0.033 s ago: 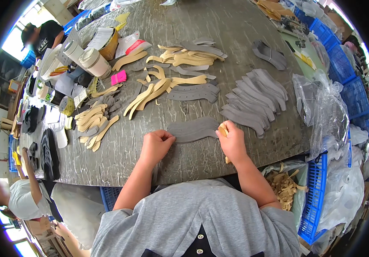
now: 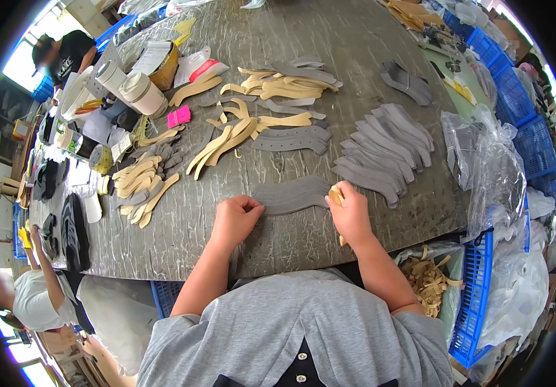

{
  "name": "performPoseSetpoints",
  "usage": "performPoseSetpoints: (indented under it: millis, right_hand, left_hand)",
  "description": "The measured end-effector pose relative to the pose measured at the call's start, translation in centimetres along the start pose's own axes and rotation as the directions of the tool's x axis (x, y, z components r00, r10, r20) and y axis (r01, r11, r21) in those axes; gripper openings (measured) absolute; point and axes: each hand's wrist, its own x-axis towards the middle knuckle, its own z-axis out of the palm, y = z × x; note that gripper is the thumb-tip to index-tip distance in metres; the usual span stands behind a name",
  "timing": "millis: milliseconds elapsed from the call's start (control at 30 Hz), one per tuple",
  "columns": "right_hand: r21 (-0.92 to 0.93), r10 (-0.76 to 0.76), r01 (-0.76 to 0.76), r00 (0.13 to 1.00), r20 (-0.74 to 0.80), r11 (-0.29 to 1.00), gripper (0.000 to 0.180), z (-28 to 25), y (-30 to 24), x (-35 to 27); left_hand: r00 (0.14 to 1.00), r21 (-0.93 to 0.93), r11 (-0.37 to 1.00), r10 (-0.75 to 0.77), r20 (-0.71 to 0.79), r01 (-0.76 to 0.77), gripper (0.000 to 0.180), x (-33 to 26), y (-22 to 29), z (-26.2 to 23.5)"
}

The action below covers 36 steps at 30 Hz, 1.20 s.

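Note:
In front of me on the table lies a small stack of grey curved strips. My left hand is closed, thumb and forefinger pinching at the left end of that stack. At its right end, my right hand is wrapped round a slim tan piece, which sticks out above and below the fist; what kind of thing it is I cannot make out. Beyond the stack lie grey strips with small holes. Fanned grey strips cover the table to the right.
Tan strips and mixed tan and grey pieces lie to the left. White tubs and a pink bundle stand farther back. Clear plastic bags and a blue crate edge the right side. Two co-workers are at the left.
My hands and the strips have not visibly moved. At the far left, a co-worker's raised arm has shifted slightly.

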Motion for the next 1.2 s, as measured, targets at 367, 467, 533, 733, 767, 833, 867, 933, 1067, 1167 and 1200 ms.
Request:
performPoseSetpoints:
  millis: [367,467,533,733,767,833,867,933,1067,1167,1200]
  right_hand:
    - [-0.373,-0.129,0.115,0.992,-0.012,0.921,0.008,0.5,-0.1,0.4]
    - [-0.217,-0.36,0.379,0.925,0.123,0.899,0.033,0.3,-0.4,-0.9]
    - [-0.331,-0.481,0.551,0.833,0.273,0.766,0.047,0.7,-0.9,-1.3]
    - [-0.468,-0.282,0.411,0.904,0.322,0.782,0.045,0.1,-1.5,-2.0]
    - [-0.506,-0.267,0.391,0.915,0.302,0.769,0.043,-0.4,-1.0,-2.1]
    - [-0.458,-0.256,0.346,0.934,0.249,0.819,0.041,-0.8,-0.3,-2.2]
    - [-0.437,-0.247,0.321,0.944,0.219,0.84,0.04,-1.1,-0.3,-2.1]
    - [-0.293,-0.358,0.348,0.934,0.019,0.891,0.034,-1.2,-0.6,-1.9]
    - [0.012,-0.187,0.187,0.982,0.032,0.982,0.026,-3.1,-2.3,-1.3]
    - [0.104,0.072,-0.077,0.996,0.054,0.992,0.02,-5.6,-1.4,-1.1]
    - [-0.023,0.099,-0.1,0.995,-0.034,0.995,0.019,-6.8,-0.5,-0.9]
  left_hand:
    - [0.993,0.139,0.984,0.117,-0.011,-0.115,0.015,0.0,0.0,0.4]
    - [0.998,0.15,0.986,0.064,0.02,-0.066,0.014,-0.3,0.7,0.2]
    - [0.996,0.15,0.984,0.094,-0.004,-0.093,0.015,-0.2,0.4,0.3]
    - [0.982,0.161,0.972,0.179,-0.052,-0.169,0.013,-0.4,-0.2,0.5]
    - [0.974,0.173,0.964,0.218,-0.07,-0.203,0.012,-0.6,-0.3,0.7]
    - [0.929,0.146,0.939,0.333,-0.164,-0.31,0.009,-0.8,-0.8,0.9]
    - [0.897,0.133,0.92,0.389,-0.209,-0.368,0.007,-0.8,-0.3,1.0]
    - [0.96,-0.013,0.971,0.233,-0.154,-0.238,0.004,-1.6,0.9,0.8]
    - [0.988,-0.297,0.943,0.147,-0.037,-0.152,0.008,-2.3,1.9,1.1]
    - [0.991,-0.456,0.883,0.134,0.014,-0.113,0.032,-1.9,3.1,1.2]
    - [0.988,-0.472,0.871,0.157,0.007,-0.135,0.037,-1.7,3.0,1.2]
